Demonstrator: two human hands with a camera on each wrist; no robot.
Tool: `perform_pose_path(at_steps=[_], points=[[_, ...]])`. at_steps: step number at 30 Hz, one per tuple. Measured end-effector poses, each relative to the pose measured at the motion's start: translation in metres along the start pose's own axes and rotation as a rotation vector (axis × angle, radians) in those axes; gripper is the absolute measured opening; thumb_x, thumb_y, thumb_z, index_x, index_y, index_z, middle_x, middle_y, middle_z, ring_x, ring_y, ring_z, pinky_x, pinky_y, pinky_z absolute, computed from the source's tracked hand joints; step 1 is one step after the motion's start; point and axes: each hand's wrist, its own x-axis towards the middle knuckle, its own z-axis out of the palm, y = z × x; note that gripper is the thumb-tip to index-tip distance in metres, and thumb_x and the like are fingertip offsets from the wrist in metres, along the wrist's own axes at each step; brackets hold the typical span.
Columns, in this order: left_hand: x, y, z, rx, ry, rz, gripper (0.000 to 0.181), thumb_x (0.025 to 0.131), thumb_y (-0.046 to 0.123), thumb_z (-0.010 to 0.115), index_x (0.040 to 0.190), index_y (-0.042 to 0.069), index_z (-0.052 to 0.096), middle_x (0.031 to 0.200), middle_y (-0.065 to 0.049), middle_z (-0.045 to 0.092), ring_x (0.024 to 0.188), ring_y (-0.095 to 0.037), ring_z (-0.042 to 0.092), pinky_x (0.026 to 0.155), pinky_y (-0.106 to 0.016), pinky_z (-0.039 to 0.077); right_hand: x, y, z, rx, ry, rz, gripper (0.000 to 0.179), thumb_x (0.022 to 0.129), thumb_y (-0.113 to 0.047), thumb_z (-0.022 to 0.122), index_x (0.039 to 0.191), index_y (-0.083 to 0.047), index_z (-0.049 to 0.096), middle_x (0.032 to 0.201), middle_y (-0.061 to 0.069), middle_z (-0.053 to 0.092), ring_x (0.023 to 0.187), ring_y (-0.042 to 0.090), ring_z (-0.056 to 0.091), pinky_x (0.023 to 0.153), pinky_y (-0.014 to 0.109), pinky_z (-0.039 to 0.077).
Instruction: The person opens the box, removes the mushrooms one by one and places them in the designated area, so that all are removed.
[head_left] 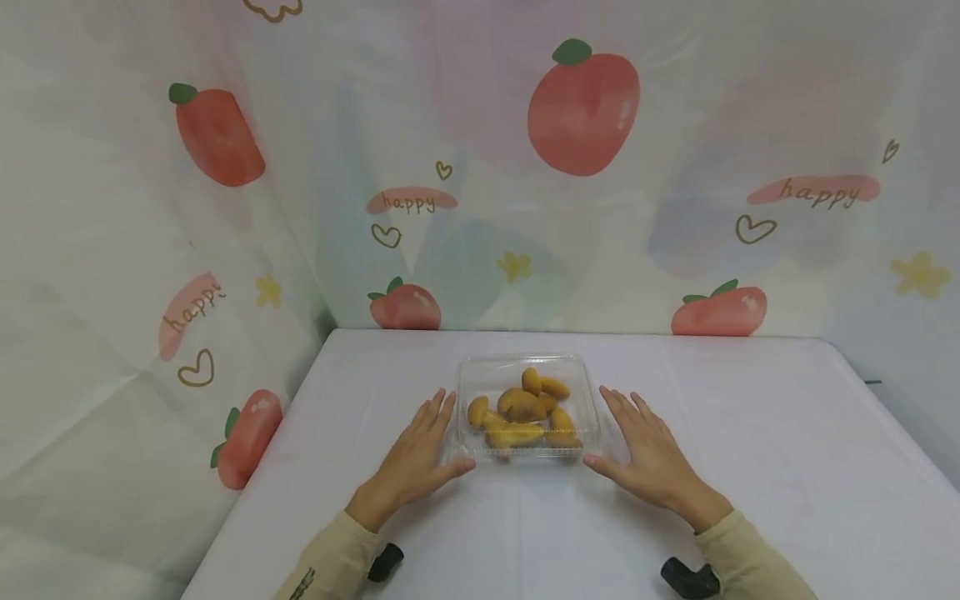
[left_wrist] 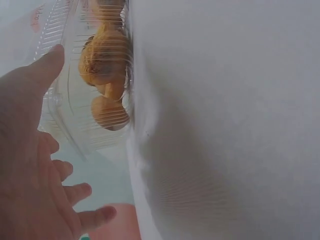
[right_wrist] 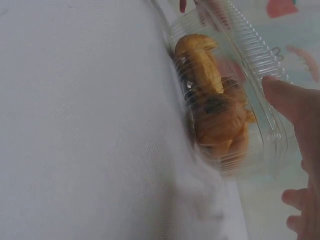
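A clear plastic clamshell box (head_left: 480,375) sits on the table between my two hands. Several yellow-brown mushrooms (head_left: 519,406) lie inside it, their caps and stems showing through the ribbed walls in both wrist views. At the box's left side is my left hand (head_left: 412,461), fingers straight and spread, thumb toward the near left corner. My right hand (head_left: 648,461) mirrors it on the right, its thumb tip right by the near right corner. Neither hand grips anything. In the right wrist view, the mushrooms (right_wrist: 220,120) are seen from the side.
White cloth covers the table (head_left: 750,417). A curtain (head_left: 480,108) printed with red fruit and "happy" lettering hangs behind and along the left. Black wrist-worn pieces (head_left: 386,562) show below the tan sleeves (head_left: 330,554).
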Motion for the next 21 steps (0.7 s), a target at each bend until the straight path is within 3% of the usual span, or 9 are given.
perform_pose_path(at_steps=[4,10,21], points=[[0.003,-0.002,0.005,-0.021,0.001,0.019,0.106,0.088,0.055,0.072,0.164,0.010,0.013,0.171,-0.013,0.015,0.156,-0.040,0.022,0.124,-0.054,0.028,0.001,-0.001,0.001,0.046,0.013,-0.009,0.099,0.083,-0.054,0.075,0.160,-0.014,0.028,0.159,0.020,0.040,0.146,0.052,0.031,0.107,0.077,0.031],[0.004,-0.001,0.007,-0.048,0.014,0.029,0.102,0.090,0.048,0.073,0.163,0.007,0.015,0.170,-0.013,0.018,0.156,-0.037,0.022,0.125,-0.051,0.027,0.000,-0.002,0.006,0.150,-0.030,0.023,0.097,0.085,-0.045,0.077,0.161,-0.016,0.024,0.158,0.024,0.040,0.144,0.054,0.033,0.106,0.078,0.033],[0.005,0.002,0.002,-0.145,-0.030,0.023,0.094,0.092,0.034,0.074,0.160,-0.001,0.019,0.169,-0.017,0.020,0.156,-0.034,0.023,0.124,-0.051,0.027,0.000,0.000,0.013,0.283,-0.037,0.024,0.089,0.088,-0.032,0.078,0.156,0.001,0.031,0.153,0.025,0.047,0.142,0.051,0.040,0.112,0.070,0.033]])
